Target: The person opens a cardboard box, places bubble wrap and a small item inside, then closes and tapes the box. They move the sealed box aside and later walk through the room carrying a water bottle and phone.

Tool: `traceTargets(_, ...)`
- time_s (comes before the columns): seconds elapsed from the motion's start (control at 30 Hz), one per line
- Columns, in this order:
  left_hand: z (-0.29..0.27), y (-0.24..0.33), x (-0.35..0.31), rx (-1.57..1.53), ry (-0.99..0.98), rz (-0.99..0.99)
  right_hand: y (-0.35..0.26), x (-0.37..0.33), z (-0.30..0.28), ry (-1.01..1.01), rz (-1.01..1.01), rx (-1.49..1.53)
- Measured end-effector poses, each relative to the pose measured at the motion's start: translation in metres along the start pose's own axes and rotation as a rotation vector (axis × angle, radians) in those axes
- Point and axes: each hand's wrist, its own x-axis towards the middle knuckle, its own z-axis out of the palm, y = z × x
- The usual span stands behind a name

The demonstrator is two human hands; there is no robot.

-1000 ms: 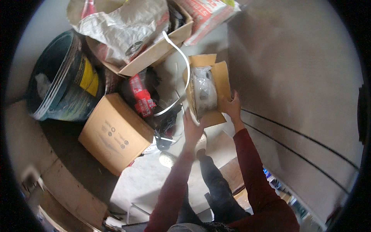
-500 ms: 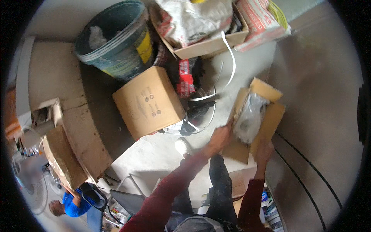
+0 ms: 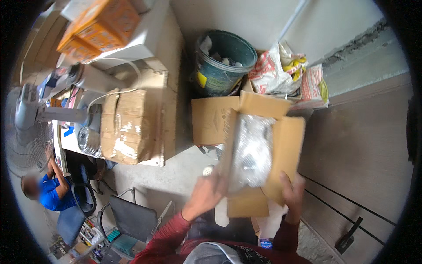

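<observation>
Holding: open cardboard box (image 3: pixel 230 145), just off picture centre toward 4 o'clock.
Left hand (image 3: pixel 206 193): closed on box edge at 8 o'clock, fingertips blurred.
Right hand (image 3: pixel 293 191): pinching side flap (image 3: pixel 289 152), 5 o'clock.
Contents: plastic-wrapped item (image 3: pixel 254 152).
Bucket (image 3: pixel 218 79): green, 11 o'clock beyond box.

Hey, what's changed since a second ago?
The open box has come up closer to the camera, and the view has swung left, bringing in a fan. The left hand and right hand still hold the box; the bubble-wrapped item stays inside.
</observation>
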Motion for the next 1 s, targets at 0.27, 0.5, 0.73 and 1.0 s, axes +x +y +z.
traceTargets(0.27,-0.082,-0.058,0.045,0.361,0.397,-0.018,-0.054,0.1,0.133,-0.095,-0.316,-0.094)
traceTargets(0.5,-0.097,-0.098,0.103,0.426,0.47,-0.162,-0.056,0.162,0.205,-0.118,-0.231,-0.347)
traceTargets(0.73,-0.095,-0.098,0.116,0.423,0.514,-0.224,-0.056,0.165,0.218,-0.112,-0.082,-0.109)
traceTargets(1.0,-0.075,-0.053,0.066,0.168,0.712,0.174,-0.027,0.168,0.167,-0.341,0.117,0.414)
